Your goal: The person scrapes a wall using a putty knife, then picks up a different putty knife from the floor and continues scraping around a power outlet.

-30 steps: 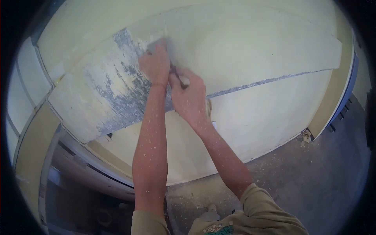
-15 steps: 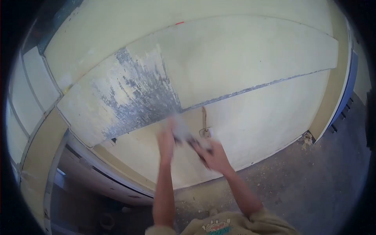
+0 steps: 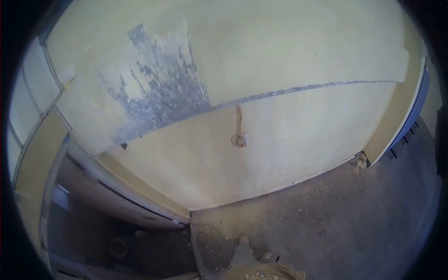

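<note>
Neither of my hands shows in the head view. A pale painted beam or ledge spans the view in front of me. On its left half is a rough grey patch where the paint is streaked and worn off. A thin grey strip follows the lower edge to the right. Beneath it, a cream wall carries a small socket or switch box with a cable running up. My shirt and feet appear at the bottom.
Small crumbs lie over the grey floor. At lower left a dark opening holds a round object, hard to make out. On the right, a blue panel has dark rods beside it. Debris sits in the corner.
Both hands have left the view, along with the blurred, flat-bladed tool that was near the beam's lower edge. The view has tilted down slightly, so more floor and my feet show.
</note>
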Available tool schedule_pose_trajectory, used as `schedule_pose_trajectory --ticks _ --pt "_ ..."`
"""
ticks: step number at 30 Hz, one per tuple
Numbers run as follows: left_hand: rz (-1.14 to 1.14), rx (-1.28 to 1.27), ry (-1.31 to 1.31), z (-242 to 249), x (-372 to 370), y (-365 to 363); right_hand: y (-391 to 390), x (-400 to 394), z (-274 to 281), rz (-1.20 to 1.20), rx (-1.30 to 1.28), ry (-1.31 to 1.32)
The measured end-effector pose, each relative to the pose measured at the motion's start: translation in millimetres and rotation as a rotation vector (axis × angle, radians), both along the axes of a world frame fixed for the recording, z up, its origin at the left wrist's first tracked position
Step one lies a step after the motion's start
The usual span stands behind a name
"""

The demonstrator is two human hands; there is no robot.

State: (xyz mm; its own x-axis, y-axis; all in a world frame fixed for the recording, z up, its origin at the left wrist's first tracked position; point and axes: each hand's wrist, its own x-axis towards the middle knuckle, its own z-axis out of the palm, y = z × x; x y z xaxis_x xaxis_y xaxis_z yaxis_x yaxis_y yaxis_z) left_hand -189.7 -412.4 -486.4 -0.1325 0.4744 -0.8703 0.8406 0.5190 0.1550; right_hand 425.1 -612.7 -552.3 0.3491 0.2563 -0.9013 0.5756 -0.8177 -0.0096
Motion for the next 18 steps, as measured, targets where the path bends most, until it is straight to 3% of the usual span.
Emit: schedule_pose_trajectory --ticks 2,4,5,6,8,9,10,11,12,14,16,18 --pt "-0.222 -0.002 -0.015 -14 -2 1 -7 10 -37 0.097 0.034 0.044" --pt "-0.623 0.091 -0.070 -32 2 16 14 30 -103 0.313 0.116 0.114" --pt "-0.779 0.193 -0.123 -38 16 41 59 22 -89 -0.092 -0.020 0.061" --pt "-0.762 0.276 -0.225 -19 40 71 118 -17 44 -0.065 0.261 -0.187" --pt "-0.175 0.267 -0.800 122 121 116 134 22 -83 0.369 0.775 -0.503" --pt "0.077 0.223 -1.075 192 162 138 168 16 -26 -0.036 0.675 -0.206" --pt "-0.038 0.189 -1.277 240 186 142 213 -3 66 -0.461 0.547 -0.028" --pt "-0.143 0.129 -1.485 287 209 145 224 2 71 -0.462 0.553 -0.001" --pt "-0.371 0.229 -1.668 313 228 140 236 7 76 -0.463 0.559 0.027" --pt "-0.680 0.307 -2.020 361 258 127 239 12 70 -0.464 0.551 0.083" --pt "-0.706 0.167 -2.164 388 274 119 233 13 62 -0.430 0.447 0.103" --pt "-0.635 0.023 -2.228 399 281 114 197 39 -30 -0.375 0.309 0.155"
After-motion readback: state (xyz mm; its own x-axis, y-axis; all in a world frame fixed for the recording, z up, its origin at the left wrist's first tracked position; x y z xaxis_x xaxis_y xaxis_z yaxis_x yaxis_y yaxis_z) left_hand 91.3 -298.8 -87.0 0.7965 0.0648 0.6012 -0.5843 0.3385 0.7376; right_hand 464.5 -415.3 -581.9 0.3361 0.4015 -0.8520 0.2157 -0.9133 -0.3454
